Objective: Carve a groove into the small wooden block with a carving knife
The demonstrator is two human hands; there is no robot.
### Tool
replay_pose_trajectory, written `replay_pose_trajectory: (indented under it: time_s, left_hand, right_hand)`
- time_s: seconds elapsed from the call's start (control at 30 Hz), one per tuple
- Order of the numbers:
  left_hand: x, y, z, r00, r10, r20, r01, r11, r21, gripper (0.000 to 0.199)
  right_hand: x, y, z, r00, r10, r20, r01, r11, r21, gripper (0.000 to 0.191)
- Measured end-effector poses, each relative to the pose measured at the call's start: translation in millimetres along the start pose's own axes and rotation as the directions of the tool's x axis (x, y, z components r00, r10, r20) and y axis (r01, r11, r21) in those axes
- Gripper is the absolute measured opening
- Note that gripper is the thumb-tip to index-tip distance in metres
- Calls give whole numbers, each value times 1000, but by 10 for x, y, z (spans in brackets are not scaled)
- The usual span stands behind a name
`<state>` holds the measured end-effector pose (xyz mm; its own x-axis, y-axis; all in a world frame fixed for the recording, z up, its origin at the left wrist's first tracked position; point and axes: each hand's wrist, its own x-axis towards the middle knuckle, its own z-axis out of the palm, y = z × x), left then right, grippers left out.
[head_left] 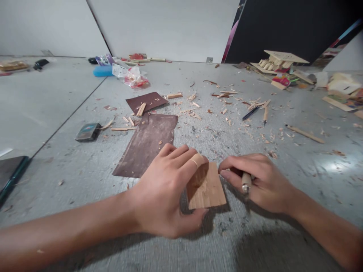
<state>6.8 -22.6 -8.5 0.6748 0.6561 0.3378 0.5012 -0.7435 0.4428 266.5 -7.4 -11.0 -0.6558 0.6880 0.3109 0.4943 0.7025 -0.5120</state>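
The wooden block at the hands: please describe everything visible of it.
The roughly square wooden block is pale, with straight grain and a darker left side, perhaps shadow. It seems flat on the grey surface, the left hand spanning it, fingers at the far edge, thumb by the near edge. The right hand is at its right edge, contact unclear.

One head-worn camera looks from above and behind the bare left hand (172, 189) and the bare right hand (259, 181), facing forward and angled down. The hands are near it, filling the lower middle of the view. Past them it takes in a wide stretch of the flat, grey, streaked bench (85, 170), reaching to upright, smooth white panels (170, 26) and a tall black panel (289, 26) well beyond the hands.
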Motion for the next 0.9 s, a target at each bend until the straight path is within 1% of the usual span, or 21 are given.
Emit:
replay_pose_trajectory:
  time_s: [0.07, 0.13, 0.2, 0.27, 0.37, 0.5, 0.7, 0.9]
  left_hand:
    - [13, -8, -15, 995, -25, 95, 18, 997, 70, 45]
    - [23, -12, -51, 978, -56, 199, 31, 991, 126, 42]
    - [32, -20, -101, 956, -66, 285, 21, 987, 157, 45]
    - [43, -36, -147, 945, -57, 323, 5, 987, 159, 52]
    - [66, -65, -170, 944, -59, 324, 17, 991, 132, 62]
    - [90, -76, -110, 939, -69, 337, 37, 994, 100, 53]
    - [73, -41, -38, 953, -46, 301, 38, 999, 31, 39]
    - [63, -29, -29, 955, -41, 293, 37, 999, 19, 39]
  right_hand:
    - [-1, 2, -27, 997, 73, 37, -72, 997, -36, 13]
    - [-7, 9, -91, 992, 100, 74, -94, 992, -81, 17]
    - [-14, 23, -179, 991, 85, 99, -72, 989, -127, 19]
    - [-22, 39, -264, 994, 43, 105, -27, 988, -151, 18]
    - [-40, 46, -330, 988, -23, 153, 46, 988, -148, 23]
    - [-67, 7, -300, 972, -74, 221, 107, 984, -142, 26]
    - [-92, -31, -237, 967, -75, 242, 115, 981, -156, 29]
    - [-77, -7, -220, 967, -65, 248, 107, 982, -158, 29]
